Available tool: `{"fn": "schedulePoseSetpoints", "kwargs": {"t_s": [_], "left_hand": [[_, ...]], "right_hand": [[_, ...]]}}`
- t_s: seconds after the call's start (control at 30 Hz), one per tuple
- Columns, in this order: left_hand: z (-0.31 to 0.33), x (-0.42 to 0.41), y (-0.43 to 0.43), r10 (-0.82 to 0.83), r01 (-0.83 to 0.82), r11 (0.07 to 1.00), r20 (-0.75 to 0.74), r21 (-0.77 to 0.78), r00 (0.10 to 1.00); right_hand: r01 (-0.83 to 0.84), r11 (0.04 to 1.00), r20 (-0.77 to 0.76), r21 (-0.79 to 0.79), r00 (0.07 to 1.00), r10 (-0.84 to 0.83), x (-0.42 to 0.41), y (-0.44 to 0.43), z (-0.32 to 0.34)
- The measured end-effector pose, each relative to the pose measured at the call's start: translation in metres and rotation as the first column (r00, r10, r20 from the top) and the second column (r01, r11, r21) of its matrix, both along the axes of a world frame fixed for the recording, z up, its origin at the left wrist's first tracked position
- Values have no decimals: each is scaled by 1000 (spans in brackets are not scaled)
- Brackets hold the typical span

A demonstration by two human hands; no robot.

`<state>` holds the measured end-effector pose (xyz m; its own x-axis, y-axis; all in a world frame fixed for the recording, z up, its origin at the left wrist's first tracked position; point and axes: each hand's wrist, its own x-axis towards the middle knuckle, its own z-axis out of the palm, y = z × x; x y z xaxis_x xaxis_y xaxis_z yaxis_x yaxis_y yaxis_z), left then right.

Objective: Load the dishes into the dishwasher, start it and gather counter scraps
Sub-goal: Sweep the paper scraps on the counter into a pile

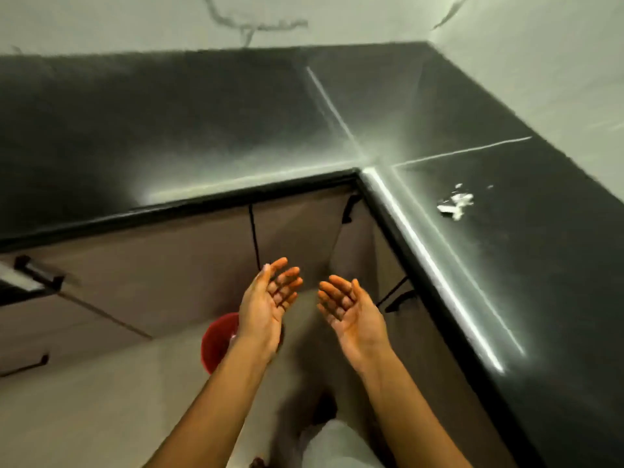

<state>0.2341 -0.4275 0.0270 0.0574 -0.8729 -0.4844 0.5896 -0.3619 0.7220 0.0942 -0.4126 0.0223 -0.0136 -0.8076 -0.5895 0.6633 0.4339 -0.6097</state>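
A small heap of white scraps [456, 201] lies on the right wing of the black L-shaped counter [209, 130]. My left hand [270, 298] and my right hand [351, 307] hover palms up in front of the counter's inner corner, side by side, fingers relaxed, holding nothing. Both hands are below and to the left of the scraps, apart from the counter. A red bin [217, 341] stands on the floor just under my left wrist, partly hidden by it. No dishes show.
Brown cabinet doors with black handles [398, 300] run under the counter on both sides. At the far left edge a dark panel [20, 282] sticks out. Pale walls with grey veining rise behind the counter. Light floor lies below.
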Motion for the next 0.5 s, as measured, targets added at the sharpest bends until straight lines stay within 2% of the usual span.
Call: {"fn": "schedulePoseSetpoints", "kwargs": {"t_s": [0.07,0.13,0.17,0.2,0.23,0.27,0.3,0.33,0.37,0.43,0.5], "left_hand": [[27,-28,-18,-86,97,990,111,-105,990],[46,-62,-42,-163,221,953,264,-208,951],[49,-79,-56,-185,297,920,385,-255,904],[47,-92,-67,-183,379,881,537,-282,824],[42,-109,-81,-168,469,838,687,-277,707],[35,-124,-93,-148,555,795,807,-247,572],[28,-139,-106,-130,639,744,896,-195,425],[20,-152,-116,-123,711,694,954,-116,275],[15,-162,-125,-117,755,655,985,-17,124],[7,-180,-144,-53,774,618,990,134,-130],[6,-194,-166,38,752,636,966,175,-257]], "right_hand": [[30,993,-119,-116,992,-44,-25,-3,37],[56,967,-356,-248,923,-145,-60,-12,62],[40,951,-515,-306,833,-201,-78,-17,70],[-2,942,-687,-335,685,-243,-96,-22,73],[-45,941,-836,-336,474,-276,-119,-29,73],[-79,946,-927,-313,243,-287,-141,-35,67],[-101,958,-963,-270,51,-266,-164,-43,60],[-110,975,-977,-195,-63,-202,-185,-52,50],[-96,991,-988,-96,-115,-107,-203,-61,42],[-40,995,-987,94,-138,88,-238,-85,29],[-16,975,-954,222,-212,213,-268,-113,22]]}}
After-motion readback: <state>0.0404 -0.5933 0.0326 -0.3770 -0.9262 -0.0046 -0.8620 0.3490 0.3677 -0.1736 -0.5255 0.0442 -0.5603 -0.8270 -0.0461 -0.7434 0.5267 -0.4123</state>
